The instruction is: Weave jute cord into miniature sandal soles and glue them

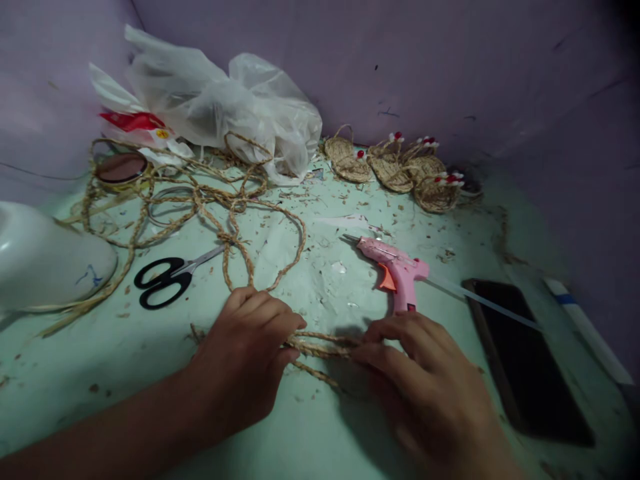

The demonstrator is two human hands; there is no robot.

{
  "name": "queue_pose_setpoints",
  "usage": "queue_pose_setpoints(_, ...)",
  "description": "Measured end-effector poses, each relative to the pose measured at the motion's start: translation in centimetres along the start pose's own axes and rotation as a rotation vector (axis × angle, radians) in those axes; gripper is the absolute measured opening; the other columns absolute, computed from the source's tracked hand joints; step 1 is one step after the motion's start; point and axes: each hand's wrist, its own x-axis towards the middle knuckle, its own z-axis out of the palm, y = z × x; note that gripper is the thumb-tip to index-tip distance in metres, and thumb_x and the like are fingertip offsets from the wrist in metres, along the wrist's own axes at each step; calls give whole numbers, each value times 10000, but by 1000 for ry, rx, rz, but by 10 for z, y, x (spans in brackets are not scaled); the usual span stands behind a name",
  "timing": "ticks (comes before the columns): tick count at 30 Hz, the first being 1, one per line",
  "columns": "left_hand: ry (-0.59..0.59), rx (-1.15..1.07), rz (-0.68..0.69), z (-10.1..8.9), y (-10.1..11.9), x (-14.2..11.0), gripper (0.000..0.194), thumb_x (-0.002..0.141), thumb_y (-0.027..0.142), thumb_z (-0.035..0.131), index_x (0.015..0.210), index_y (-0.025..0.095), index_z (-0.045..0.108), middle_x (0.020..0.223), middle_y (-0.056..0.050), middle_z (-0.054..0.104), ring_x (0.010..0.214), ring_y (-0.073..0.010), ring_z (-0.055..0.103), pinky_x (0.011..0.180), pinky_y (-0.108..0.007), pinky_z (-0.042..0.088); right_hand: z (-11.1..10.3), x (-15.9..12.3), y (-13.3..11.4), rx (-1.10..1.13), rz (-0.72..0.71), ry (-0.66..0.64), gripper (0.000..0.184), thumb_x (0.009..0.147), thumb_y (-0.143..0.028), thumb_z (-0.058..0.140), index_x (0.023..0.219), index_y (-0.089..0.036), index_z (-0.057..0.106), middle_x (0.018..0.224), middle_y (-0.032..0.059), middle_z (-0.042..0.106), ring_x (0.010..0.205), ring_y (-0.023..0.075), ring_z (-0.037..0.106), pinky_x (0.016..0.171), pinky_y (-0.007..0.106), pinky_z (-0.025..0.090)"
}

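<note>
Several strands of braided straw rope stretch between my two hands just above the pale green table. My left hand is closed around the strands at one side. With thumb and fingers pinched together, my right hand grips their other end. One loose strand slants down below the rest. Beyond my left hand, the long rope lies in tangled loops. A pink hot glue gun with a glue stick in it rests past my right hand. Black-handled scissors lie open at the left.
Small woven straw slippers with red and white beads sit along the wall. A clear plastic bag stands at the back left. A white bottle is at far left, a dark phone at right. Straw scraps litter the table.
</note>
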Motion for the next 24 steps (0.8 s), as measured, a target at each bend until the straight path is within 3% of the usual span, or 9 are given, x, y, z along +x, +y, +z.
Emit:
queue_pose_setpoints(5, 28, -26, 67, 3, -4, -2, 103, 784, 85, 505, 759, 177, 544, 746, -9, 581, 725, -168, 488, 787, -407, 319, 9, -8, 5, -13, 51, -105, 128, 828, -165, 572, 911, -225, 649, 931, 66, 650, 810, 203, 583, 657, 315, 475)
queue_pose_setpoints(14, 63, -55, 103, 1, -3, -1, 170, 805, 77, 478, 709, 182, 571, 704, -6, 573, 696, -145, 477, 793, -403, 349, 15, -4, 3, 9, 67, -61, 117, 819, -118, 540, 780, -187, 626, 784, 33, 686, 686, 184, 595, 627, 314, 413)
queue_pose_setpoints(19, 25, -90, 97, 1, -1, 4, 197, 779, 44, 461, 631, 160, 522, 692, -15, 565, 703, -145, 479, 763, -390, 357, 16, 2, -2, -43, 63, -68, 173, 834, -200, 559, 964, -168, 670, 755, 45, 681, 652, 210, 587, 627, 342, 400)
queue_pose_setpoints(24, 19, -84, 54, 1, 1, 6, 211, 765, 66, 463, 574, 156, 480, 636, -7, 524, 658, -139, 459, 729, -383, 352, 24, 6, -8, 4, 95, -66, 109, 813, -216, 614, 881, -222, 698, 789, 47, 660, 678, 212, 560, 607, 332, 396)
